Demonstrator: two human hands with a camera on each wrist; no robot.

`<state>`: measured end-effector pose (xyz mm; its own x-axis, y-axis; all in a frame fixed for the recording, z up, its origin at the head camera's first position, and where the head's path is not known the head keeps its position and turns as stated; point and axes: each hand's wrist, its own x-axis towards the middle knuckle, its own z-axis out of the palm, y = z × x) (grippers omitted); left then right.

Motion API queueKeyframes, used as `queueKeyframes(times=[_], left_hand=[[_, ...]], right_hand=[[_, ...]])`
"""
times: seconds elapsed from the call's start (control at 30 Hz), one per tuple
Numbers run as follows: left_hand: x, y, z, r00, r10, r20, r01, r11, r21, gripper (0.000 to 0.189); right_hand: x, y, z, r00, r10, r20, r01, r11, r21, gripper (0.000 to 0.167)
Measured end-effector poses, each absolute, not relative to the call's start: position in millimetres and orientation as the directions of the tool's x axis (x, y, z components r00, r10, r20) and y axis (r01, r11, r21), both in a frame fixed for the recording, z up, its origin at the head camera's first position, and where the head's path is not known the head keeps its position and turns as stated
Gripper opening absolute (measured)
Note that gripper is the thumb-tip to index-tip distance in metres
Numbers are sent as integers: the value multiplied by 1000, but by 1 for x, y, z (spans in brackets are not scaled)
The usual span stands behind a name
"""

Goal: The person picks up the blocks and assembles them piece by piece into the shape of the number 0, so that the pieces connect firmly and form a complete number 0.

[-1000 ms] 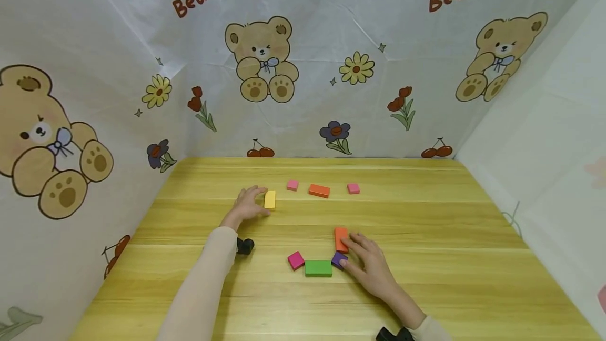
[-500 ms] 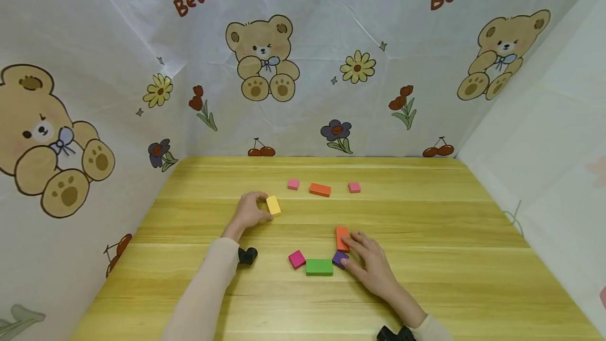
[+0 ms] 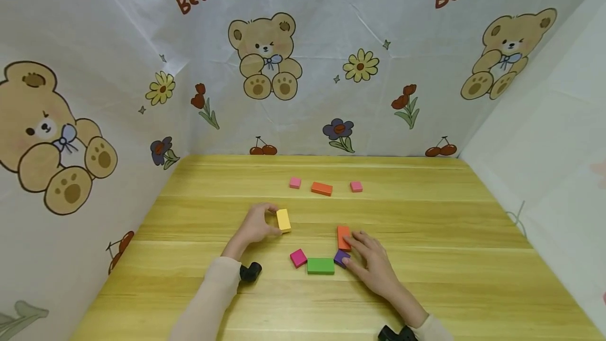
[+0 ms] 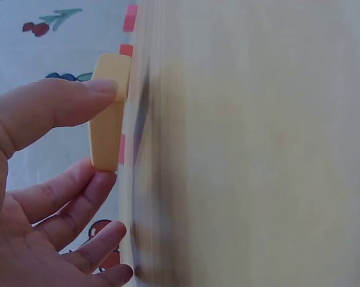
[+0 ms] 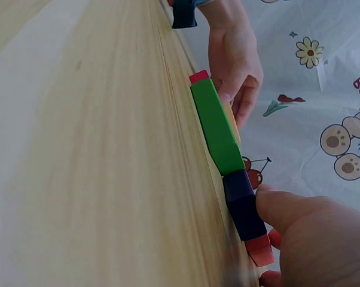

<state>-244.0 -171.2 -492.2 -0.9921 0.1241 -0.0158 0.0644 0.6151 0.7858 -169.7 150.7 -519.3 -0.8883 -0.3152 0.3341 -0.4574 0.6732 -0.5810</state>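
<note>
My left hand [image 3: 254, 224] pinches a yellow rectangular block [image 3: 283, 221] between thumb and fingers, left of the table's middle. In the left wrist view the thumb lies on one end of the yellow block [image 4: 106, 140] and fingertips meet the other. My right hand [image 3: 376, 267] rests beside a purple block [image 3: 340, 259] and an upright-lying orange block [image 3: 343, 237], its thumb at the purple one and a finger on the orange one. A green block [image 3: 320, 266] lies against the purple block's left side, with a magenta block [image 3: 298, 258] turned at an angle at its other end.
Farther back on the wooden table [image 3: 416, 209] lie a pink block [image 3: 295, 183], another orange block [image 3: 322, 189] and a second pink block [image 3: 356, 187]. A bear-print cloth [image 3: 303, 114] hangs behind the table. Black wrist cameras sit on both arms.
My left hand has gripped the yellow block and brought it toward me and slightly right, tilting it on the way. My right hand stays by the purple and orange blocks.
</note>
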Motion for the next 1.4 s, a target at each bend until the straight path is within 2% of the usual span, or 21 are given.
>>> queueKeyframes(times=[0.4, 0.83, 1.4], left_hand=[[-223, -158, -494, -980, 195, 32, 144, 594, 792, 56], [-217, -150, -496, -962, 266, 57, 211, 601, 771, 56], [-215, -150, -498, -960, 278, 28, 196, 599, 777, 54]], right_hand=[[-170, 151, -521, -886, -312, 344, -462, 663, -589, 50], [-170, 151, -520, -889, -314, 334, -456, 668, -588, 50], [-171, 152, -521, -891, -315, 326, -452, 671, -588, 50]])
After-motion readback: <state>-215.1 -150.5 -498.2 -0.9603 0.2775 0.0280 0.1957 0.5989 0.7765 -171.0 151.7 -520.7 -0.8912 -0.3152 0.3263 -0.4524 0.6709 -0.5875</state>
